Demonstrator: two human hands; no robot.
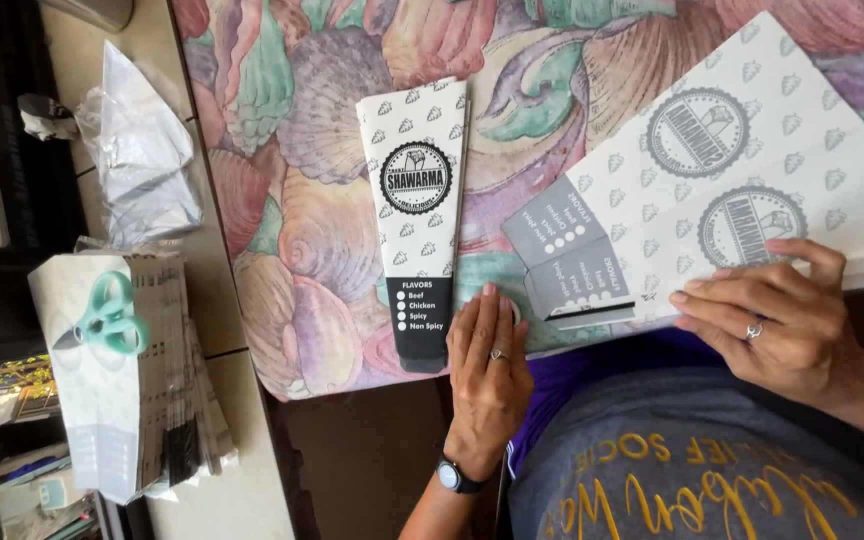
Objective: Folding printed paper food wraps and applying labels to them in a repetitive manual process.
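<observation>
A folded paper sleeve (417, 215) is lying just beside the flat printed sheets (722, 180), narrowing the gap. Bare shell-patterned cloth (292, 200) is lying open beyond.

Left hand (489, 372) flat on shell-patterned tablecloth (302, 230) beside folded paper sleeve (417, 215); right hand (777, 320) presses unfolded printed sheets (722, 190); scissors (107, 318) lie on sleeve stack (152, 400)
</observation>
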